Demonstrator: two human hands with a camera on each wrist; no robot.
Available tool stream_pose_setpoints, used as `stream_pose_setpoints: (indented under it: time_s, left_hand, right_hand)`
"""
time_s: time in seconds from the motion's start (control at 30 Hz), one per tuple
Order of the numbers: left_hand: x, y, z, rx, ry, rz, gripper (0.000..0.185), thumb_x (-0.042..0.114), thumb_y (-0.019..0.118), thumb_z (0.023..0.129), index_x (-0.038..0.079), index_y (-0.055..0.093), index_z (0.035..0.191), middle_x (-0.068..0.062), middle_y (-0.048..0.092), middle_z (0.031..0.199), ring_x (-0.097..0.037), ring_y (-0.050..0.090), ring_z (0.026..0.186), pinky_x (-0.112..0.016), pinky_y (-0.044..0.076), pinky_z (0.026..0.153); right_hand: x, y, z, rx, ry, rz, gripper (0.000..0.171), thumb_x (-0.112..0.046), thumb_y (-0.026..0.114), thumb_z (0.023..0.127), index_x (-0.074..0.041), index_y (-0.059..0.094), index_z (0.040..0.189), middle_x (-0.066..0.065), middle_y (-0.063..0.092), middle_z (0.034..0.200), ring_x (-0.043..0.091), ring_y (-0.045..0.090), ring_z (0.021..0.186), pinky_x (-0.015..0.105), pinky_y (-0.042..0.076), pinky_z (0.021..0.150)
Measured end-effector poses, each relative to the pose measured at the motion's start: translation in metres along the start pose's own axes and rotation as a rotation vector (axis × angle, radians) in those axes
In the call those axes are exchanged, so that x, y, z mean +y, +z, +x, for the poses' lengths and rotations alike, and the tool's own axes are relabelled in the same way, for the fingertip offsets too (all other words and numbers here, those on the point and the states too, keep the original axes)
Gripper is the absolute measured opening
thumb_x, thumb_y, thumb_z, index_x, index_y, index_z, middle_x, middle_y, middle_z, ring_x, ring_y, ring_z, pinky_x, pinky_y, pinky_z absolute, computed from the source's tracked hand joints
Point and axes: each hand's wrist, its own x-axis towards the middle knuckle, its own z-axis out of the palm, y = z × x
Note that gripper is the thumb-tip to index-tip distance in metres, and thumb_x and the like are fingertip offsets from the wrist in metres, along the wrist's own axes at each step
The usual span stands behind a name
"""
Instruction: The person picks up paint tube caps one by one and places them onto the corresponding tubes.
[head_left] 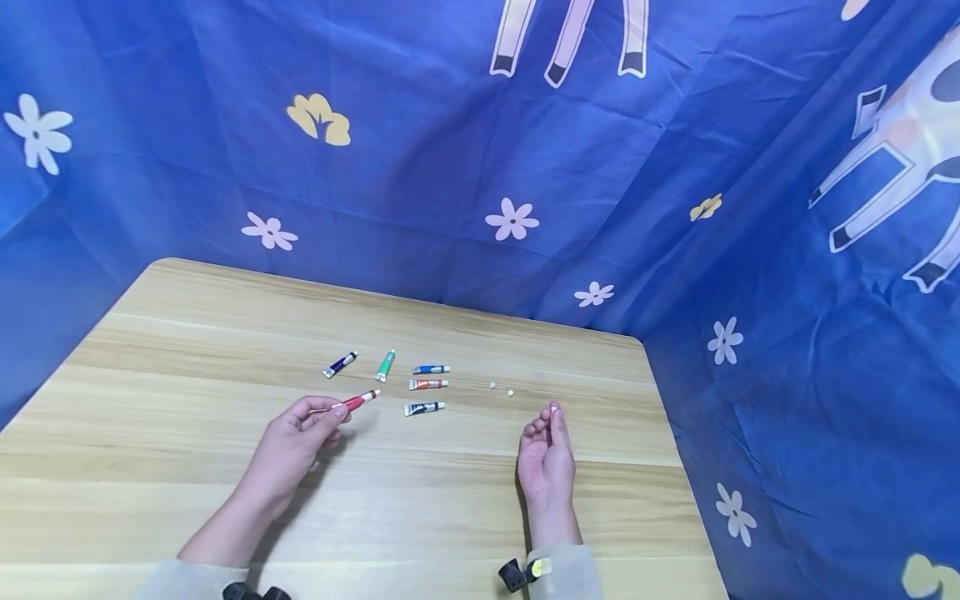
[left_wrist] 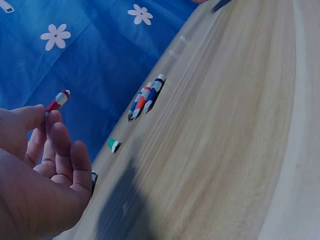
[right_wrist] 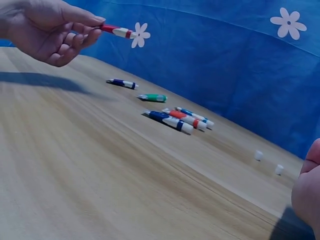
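Both hands are bare, the left hand (head_left: 296, 442) and the right hand (head_left: 546, 454) alike. Each forearm ends in a pale beige sleeve (head_left: 566, 571) at the table's near edge. A small black device (head_left: 517, 575), perhaps a strapped camera mount, sits at each cuff.

1. A light wooden table (head_left: 187, 467) carries everything.
2. Three tubes lie in a stack: blue (head_left: 431, 369), orange (head_left: 427, 384), dark blue (head_left: 423, 408).
3. Left of the orange tube lie a green tube (head_left: 385, 366) and a purple tube (head_left: 340, 365).
4. Right of it lie two white caps (head_left: 501, 388).
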Motion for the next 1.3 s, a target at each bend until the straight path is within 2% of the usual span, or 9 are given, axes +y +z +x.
stream_pose_setpoints:
  time_s: [0.1,0.17,0.3,0.5,0.6,0.77,0.9,1.1,1.3]
  left_hand:
    - [0.0,0.003,0.0,-0.002,-0.013,0.007,0.008,0.034,0.071,0.107,0.028,0.069,0.112,0.02,0.076,0.09,-0.007,0.067,0.088,-0.026,0.054,0.07]
    - [0.0,0.005,-0.001,-0.003,-0.013,0.009,0.01,0.033,0.071,0.107,0.025,0.069,0.113,0.02,0.076,0.09,-0.008,0.067,0.088,-0.026,0.055,0.073]
    - [0.001,0.011,-0.003,-0.012,-0.033,0.028,0.015,0.035,0.071,0.106,0.023,0.068,0.116,0.018,0.075,0.089,-0.009,0.067,0.088,-0.027,0.052,0.065]
    - [0.004,0.019,-0.005,-0.023,-0.045,0.029,0.017,0.033,0.071,0.107,0.02,0.069,0.118,0.017,0.076,0.091,-0.01,0.067,0.089,-0.027,0.05,0.062]
    - [0.005,0.022,-0.006,-0.031,-0.048,0.03,0.017,0.032,0.07,0.107,0.019,0.07,0.118,0.016,0.077,0.092,-0.01,0.068,0.09,-0.027,0.052,0.065]
    - [0.005,0.028,-0.007,-0.05,-0.067,0.032,0.021,0.032,0.07,0.107,0.016,0.07,0.121,0.013,0.076,0.091,-0.011,0.067,0.089,-0.026,0.052,0.063]
    - [0.003,0.033,-0.008,-0.06,-0.08,0.037,0.024,0.032,0.07,0.107,0.014,0.069,0.123,0.012,0.076,0.092,-0.012,0.067,0.089,-0.027,0.053,0.064]
    - [0.001,0.04,-0.01,-0.086,-0.083,0.019,0.028,0.026,0.069,0.107,0.007,0.068,0.127,0.013,0.078,0.094,-0.011,0.068,0.089,-0.026,0.059,0.079]
    - [0.001,0.048,-0.013,-0.104,-0.085,0.029,0.029,0.027,0.069,0.107,0.006,0.069,0.128,0.011,0.078,0.093,-0.012,0.068,0.088,-0.026,0.056,0.076]
  right_hand:
    - [0.003,0.0,-0.003,-0.034,0.001,-0.006,0.016,-0.018,0.058,0.111,-0.009,0.068,0.119,-0.002,0.071,0.094,0.008,0.065,0.081,0.017,0.055,0.078]
    - [0.006,0.0,-0.004,-0.045,0.001,-0.029,0.017,-0.016,0.055,0.113,-0.008,0.066,0.123,-0.002,0.071,0.096,0.007,0.064,0.083,0.017,0.055,0.08]
    - [0.014,0.003,-0.009,-0.044,-0.004,-0.088,0.02,-0.013,0.053,0.113,-0.006,0.06,0.13,-0.002,0.069,0.099,0.007,0.062,0.085,0.016,0.055,0.081]
    - [0.026,0.007,-0.016,-0.095,0.0,-0.145,0.013,-0.011,0.055,0.112,-0.008,0.067,0.116,-0.002,0.07,0.098,0.007,0.062,0.085,0.017,0.055,0.08]
    - [0.032,0.009,-0.022,-0.139,0.006,-0.198,0.014,-0.011,0.057,0.111,-0.011,0.071,0.11,-0.003,0.071,0.096,0.006,0.063,0.085,0.016,0.055,0.08]
    - [0.043,0.014,-0.03,-0.184,0.01,-0.292,0.02,-0.007,0.059,0.11,-0.016,0.075,0.102,-0.006,0.074,0.094,0.004,0.065,0.084,0.017,0.055,0.08]
    - [0.051,0.018,-0.035,-0.206,0.006,-0.358,0.022,-0.004,0.06,0.108,-0.017,0.076,0.101,-0.006,0.073,0.094,0.004,0.064,0.083,0.017,0.054,0.08]
    - [0.061,0.02,-0.04,-0.231,0.02,-0.407,0.02,-0.001,0.067,0.104,-0.017,0.079,0.102,-0.005,0.074,0.094,0.005,0.064,0.083,0.017,0.055,0.08]
    - [0.069,0.022,-0.048,-0.286,0.021,-0.512,0.027,0.003,0.066,0.102,-0.02,0.08,0.103,-0.008,0.075,0.094,0.003,0.067,0.082,0.016,0.057,0.08]
